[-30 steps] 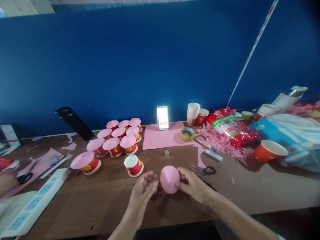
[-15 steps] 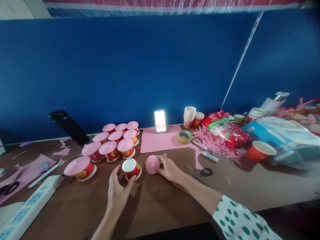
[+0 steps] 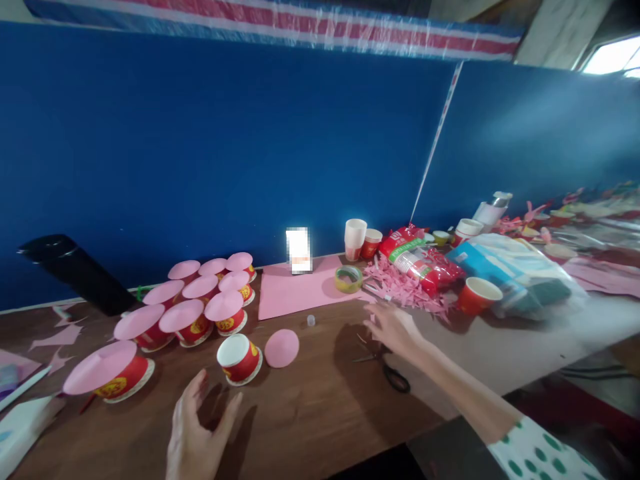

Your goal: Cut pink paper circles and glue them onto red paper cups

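A pink paper cone (image 3: pixel 281 348) lies on the brown table, right beside an upside-down red paper cup (image 3: pixel 239 359) with no cone on it. My left hand (image 3: pixel 197 433) hovers low at the front, fingers spread, holding nothing, just short of that cup. My right hand (image 3: pixel 393 326) reaches out to the right with fingers apart, above black-handled scissors (image 3: pixel 387 369) and close to a pile of pink paper shreds (image 3: pixel 400 287). Several red cups topped with pink cones (image 3: pixel 200 300) stand grouped behind the bare cup.
A pink sheet (image 3: pixel 300 291), a tape roll (image 3: pixel 349 278), a small clear cap (image 3: pixel 311 321), a red packet of cups (image 3: pixel 421 261), an open red cup (image 3: pixel 476 295) and a blue bag (image 3: pixel 505 270) crowd the back right. A black flask (image 3: pixel 75 273) leans at left.
My right hand let go of the pink cone beside the bare cup and swung right toward the shreds. My left hand drew back from the cup. The view turned right.
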Motion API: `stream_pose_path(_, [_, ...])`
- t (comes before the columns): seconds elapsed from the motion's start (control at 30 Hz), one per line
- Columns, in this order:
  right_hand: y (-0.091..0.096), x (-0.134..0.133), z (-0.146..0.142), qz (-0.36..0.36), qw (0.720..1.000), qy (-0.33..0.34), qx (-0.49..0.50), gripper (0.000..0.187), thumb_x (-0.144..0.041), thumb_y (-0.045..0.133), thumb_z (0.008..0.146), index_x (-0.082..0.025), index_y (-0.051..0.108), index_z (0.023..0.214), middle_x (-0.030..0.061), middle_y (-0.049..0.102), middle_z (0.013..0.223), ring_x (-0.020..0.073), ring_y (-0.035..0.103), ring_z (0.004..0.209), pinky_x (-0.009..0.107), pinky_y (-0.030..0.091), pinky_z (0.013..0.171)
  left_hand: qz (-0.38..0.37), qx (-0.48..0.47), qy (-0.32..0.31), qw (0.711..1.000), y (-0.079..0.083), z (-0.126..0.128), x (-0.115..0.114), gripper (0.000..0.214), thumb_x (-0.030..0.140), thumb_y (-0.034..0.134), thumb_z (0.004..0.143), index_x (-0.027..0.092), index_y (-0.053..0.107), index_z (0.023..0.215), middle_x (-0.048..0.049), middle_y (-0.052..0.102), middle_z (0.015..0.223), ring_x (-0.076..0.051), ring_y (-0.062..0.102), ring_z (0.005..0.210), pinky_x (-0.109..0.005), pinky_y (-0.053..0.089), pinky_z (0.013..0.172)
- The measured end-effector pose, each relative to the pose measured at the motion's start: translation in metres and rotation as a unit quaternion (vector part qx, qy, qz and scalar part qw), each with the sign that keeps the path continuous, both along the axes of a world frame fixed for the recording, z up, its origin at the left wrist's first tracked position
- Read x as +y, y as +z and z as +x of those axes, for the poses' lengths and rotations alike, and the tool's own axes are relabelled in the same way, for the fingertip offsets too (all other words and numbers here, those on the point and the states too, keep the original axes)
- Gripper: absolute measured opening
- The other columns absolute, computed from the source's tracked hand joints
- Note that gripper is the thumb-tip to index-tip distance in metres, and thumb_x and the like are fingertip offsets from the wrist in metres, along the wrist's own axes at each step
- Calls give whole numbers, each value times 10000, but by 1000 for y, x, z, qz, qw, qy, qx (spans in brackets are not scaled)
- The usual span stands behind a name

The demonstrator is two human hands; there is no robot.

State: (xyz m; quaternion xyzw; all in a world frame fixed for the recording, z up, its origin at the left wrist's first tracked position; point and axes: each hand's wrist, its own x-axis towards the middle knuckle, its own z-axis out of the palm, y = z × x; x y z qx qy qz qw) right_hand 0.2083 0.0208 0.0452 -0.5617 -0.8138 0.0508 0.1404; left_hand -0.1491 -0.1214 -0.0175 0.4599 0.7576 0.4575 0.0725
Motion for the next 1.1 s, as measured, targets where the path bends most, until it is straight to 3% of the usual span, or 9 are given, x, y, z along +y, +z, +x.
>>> stream_pose_path(0.1, [-1,2,35,30,995,-74,-62,299,-280,464,836,-218,561,1112,75,612,1031,219,542,953,300,406,756,13,33,-23,999,5,0,-1,787,527,622,632,191,364,1296,-136,455,1283,-307,502,1095,-465,416,927])
stream_pose_path(0.2, [-10,4,55,28,991,-92,-93,336,-228,479,822,-214,535,1153,86,606,1041,228,537,959,305,396,763,35,33,-34,998,15,5,5,761,504,625,648,200,361,1294,-127,458,1274,-293,506,1091,-443,424,919])
stream_pose_path(0.47, [-23,3,56,62,993,-91,-53,296,-221,395,852,-175,517,1119,105,590,1027,234,568,894,318,412,737,-19,44,-19,999,19,10,39,788,521,646,607,175,361,1255,-140,530,1172,-298,558,1009,-412,457,824])
stream_pose_path(0.53, [-21,-7,48,71,995,-67,-7,275,-242,376,864,-170,503,1097,105,590,1043,232,568,917,320,427,749,-55,45,-17,997,20,8,45,737,537,626,619,159,401,1210,-144,571,1110,-298,580,967,-399,464,786])
stream_pose_path(0.6, [-18,-23,39,60,997,5,37,263,-230,362,869,-178,495,1090,95,599,1058,219,567,950,323,433,789,-79,49,-20,995,22,7,47,699,547,614,627,146,432,1170,-148,600,1058,-303,589,950,-395,463,773])
stream_pose_path(0.7, [-18,-49,27,22,991,125,48,264,-168,386,840,-200,519,1066,65,631,1014,202,581,929,337,435,823,-74,52,-9,996,24,5,45,671,537,618,626,150,449,1148,-142,612,1043,-296,601,927,-385,470,756])
stream_pose_path(0.77, [-21,-62,23,10,985,164,43,278,-120,409,805,-207,541,1033,57,642,996,209,583,927,362,436,838,-62,43,1,997,24,4,41,659,523,627,622,162,455,1146,-126,613,1037,-280,614,888,-376,480,738])
stream_pose_path(1.0, [-39,-60,44,58,983,169,47,300,-109,429,808,-218,549,1061,56,645,1045,214,585,954,381,444,860,11,14,-39,999,29,16,23,676,463,675,602,165,456,1167,-131,548,1127,-290,567,1004,-420,481,817])
stream_pose_path(1.1, [-43,-49,65,81,987,133,33,272,-137,434,821,-215,553,1052,58,659,978,217,602,898,365,463,799,19,-54,-112,992,39,39,17,648,412,682,618,165,452,1171,-126,544,1145,-280,561,1027,-405,490,825])
